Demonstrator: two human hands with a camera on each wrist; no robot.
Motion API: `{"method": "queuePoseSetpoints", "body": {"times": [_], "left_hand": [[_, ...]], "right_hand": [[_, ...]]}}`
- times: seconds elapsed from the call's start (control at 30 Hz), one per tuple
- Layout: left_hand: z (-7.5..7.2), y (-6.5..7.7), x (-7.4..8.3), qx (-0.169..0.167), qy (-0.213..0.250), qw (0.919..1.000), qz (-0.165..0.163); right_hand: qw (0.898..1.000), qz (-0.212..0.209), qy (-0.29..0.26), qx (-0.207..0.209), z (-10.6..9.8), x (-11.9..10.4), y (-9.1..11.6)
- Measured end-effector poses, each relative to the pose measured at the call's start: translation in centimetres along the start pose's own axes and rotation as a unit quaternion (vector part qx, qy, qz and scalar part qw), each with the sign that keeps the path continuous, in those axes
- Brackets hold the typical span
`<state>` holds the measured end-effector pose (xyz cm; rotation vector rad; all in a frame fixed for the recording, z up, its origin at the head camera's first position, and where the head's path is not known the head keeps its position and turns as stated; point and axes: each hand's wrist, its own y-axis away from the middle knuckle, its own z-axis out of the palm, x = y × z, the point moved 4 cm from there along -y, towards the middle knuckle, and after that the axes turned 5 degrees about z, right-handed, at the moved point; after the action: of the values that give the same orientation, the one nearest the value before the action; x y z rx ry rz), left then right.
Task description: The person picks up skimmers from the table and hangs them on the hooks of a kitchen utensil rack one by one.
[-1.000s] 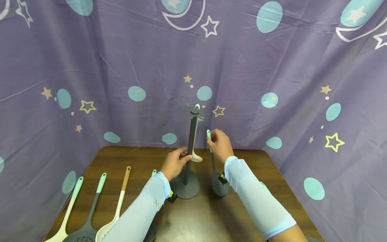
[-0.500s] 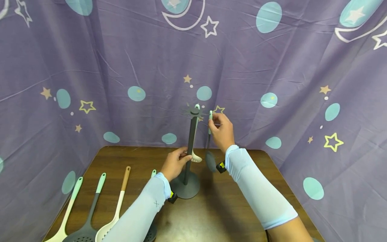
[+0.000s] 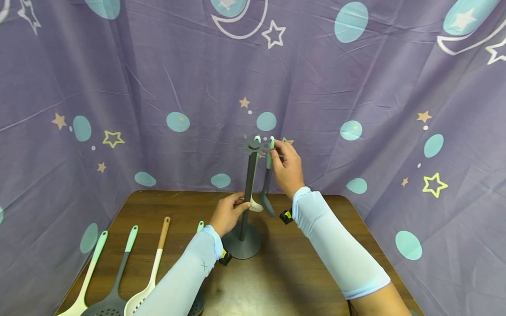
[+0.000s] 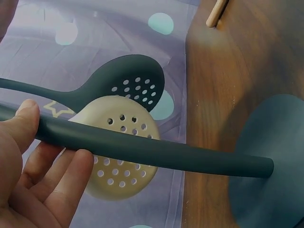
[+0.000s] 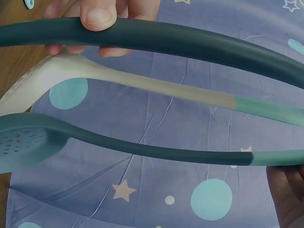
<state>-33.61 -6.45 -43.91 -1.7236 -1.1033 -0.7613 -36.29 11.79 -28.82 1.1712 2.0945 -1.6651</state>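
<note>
In the head view my left hand (image 3: 229, 213) grips the pole of a dark utensil stand (image 3: 242, 245), thumb and fingers around it. A cream slotted spoon (image 4: 118, 185) hangs from the stand behind the pole. My right hand (image 3: 289, 167) pinches the mint handle of a dark slotted spoon (image 3: 267, 204). Its handle end is up at the stand's ring of hooks (image 3: 253, 147), and its bowl hangs clear above the table. From the right wrist view, the dark slotted spoon (image 5: 156, 151) runs beside the cream one, with the fingertips at its mint handle.
At the left of the wooden table (image 3: 300, 272) lie a cream utensil (image 3: 88, 276) and a grey slotted one (image 3: 118, 281) with mint handles, and a cream slotted spoon (image 3: 156, 267) with a wooden handle. My left forearm partly covers another mint-handled utensil (image 3: 200, 226). A patterned curtain hangs behind.
My right hand has lifted the dark slotted spoon off the table and brought it left to the stand's hooks. The left hand stays on the pole.
</note>
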Motion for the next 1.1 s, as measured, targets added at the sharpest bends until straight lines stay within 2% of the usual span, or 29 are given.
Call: {"method": "queuePoseSetpoints", "body": {"times": [0.33,0.57,0.9,1.1], "left_hand": [[-0.06,0.08,0.05,-0.002,-0.002,1.0,0.001],[-0.07,0.04,0.18,-0.002,-0.008,1.0,-0.001],[-0.16,-0.06,0.26,-0.002,-0.009,1.0,0.002],[-0.1,0.01,0.21,-0.003,-0.014,0.9999,-0.006]], "right_hand": [[0.999,-0.038,0.002,0.0,-0.23,-0.49,-0.16],[0.997,-0.076,0.03,0.003,-0.14,-0.73,-0.24],[0.998,-0.05,-0.035,-0.017,0.09,-0.32,-0.24],[0.998,-0.049,-0.038,-0.028,0.34,-0.26,0.47]]}}
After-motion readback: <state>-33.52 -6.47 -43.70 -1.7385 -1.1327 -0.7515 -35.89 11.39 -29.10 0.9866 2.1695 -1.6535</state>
